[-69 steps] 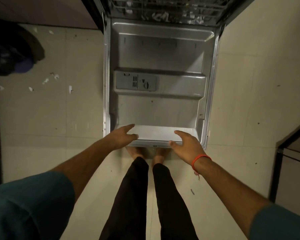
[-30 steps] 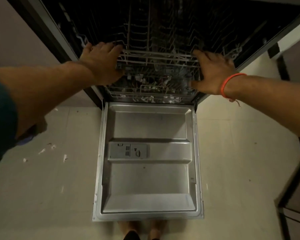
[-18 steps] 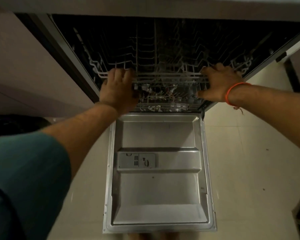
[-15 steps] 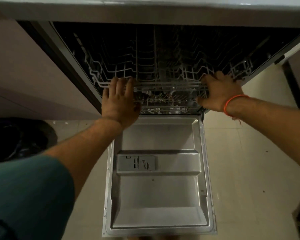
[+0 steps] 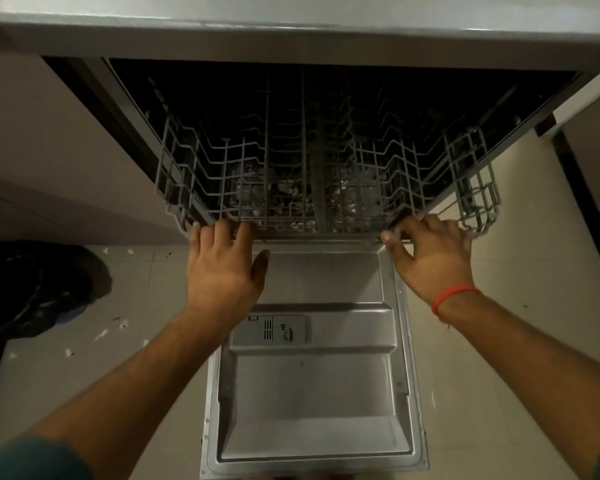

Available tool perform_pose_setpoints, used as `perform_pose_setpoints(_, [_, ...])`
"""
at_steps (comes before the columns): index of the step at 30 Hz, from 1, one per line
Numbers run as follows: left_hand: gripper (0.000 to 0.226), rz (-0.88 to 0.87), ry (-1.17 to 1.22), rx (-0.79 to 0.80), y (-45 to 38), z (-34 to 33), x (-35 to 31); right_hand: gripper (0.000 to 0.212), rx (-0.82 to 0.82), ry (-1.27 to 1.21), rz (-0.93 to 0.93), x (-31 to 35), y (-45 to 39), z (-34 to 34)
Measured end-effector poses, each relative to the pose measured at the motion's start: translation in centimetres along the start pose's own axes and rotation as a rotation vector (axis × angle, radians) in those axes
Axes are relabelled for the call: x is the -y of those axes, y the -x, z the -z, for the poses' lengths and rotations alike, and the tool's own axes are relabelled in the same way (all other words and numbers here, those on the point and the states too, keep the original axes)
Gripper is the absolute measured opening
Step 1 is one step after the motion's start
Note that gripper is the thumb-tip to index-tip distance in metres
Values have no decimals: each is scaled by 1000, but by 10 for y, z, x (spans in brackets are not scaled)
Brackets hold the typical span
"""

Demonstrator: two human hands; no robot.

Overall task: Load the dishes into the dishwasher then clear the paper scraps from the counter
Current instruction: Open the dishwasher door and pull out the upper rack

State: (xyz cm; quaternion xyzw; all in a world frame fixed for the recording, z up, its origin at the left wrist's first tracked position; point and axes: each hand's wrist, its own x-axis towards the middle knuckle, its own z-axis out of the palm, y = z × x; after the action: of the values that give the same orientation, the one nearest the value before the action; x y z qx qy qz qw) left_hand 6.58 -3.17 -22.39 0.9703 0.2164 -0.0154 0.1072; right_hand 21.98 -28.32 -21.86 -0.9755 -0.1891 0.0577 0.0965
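Observation:
The dishwasher stands open below the counter edge point(image 5: 291, 32), its steel door point(image 5: 312, 393) lying flat toward me. A grey wire upper rack point(image 5: 243, 168) sticks partly out of the dark tub. My left hand point(image 5: 222, 268) curls its fingers over the rack's front rail on the left. My right hand point(image 5: 430, 258), with an orange band at the wrist, grips the front rail on the right. Some pale items show dimly through the wires below; I cannot tell what they are. No dishes are visible in my hands.
A black bin bag point(image 5: 32, 289) sits on the floor at the left. Small paper scraps point(image 5: 118, 323) lie on the tiles beside it. Dark cabinet fronts point(image 5: 596, 168) stand at the right. The detergent compartment point(image 5: 271, 329) is in the door's middle.
Both hands went from the door's front edge up to the upper rack's front rail. Since half a second ago the rack has slid outward toward me.

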Motion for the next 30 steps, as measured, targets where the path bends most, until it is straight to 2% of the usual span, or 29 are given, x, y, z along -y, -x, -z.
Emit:
perform_pose_setpoints(2, [49, 36, 35, 12, 23, -6, -2, 49, -40, -23, -4, -4, 28, -6])
perform_pose_setpoints(8, [42, 47, 58, 42, 78, -17, -1, 36, -17, -71, -60, -15, 79, -8])
perform_pose_setpoints(13, [43, 70, 85, 40, 90, -16, -5, 35, 41, -83, -36, -21, 91, -1])
perform_pose_setpoints(18, [32, 56, 156, 22, 107, -18, -5, 36, 72, -54, -15, -26, 102, 2])
perform_pose_setpoints(22, [38, 44, 173, 25, 120, -20, -3, 29, 57, -57, -5, -30, 111, 1])
perform_pose_setpoints(30, [30, 86, 189, -61, 185, -28, -3, 39, 20, -6, 22, -35, 184, -9])
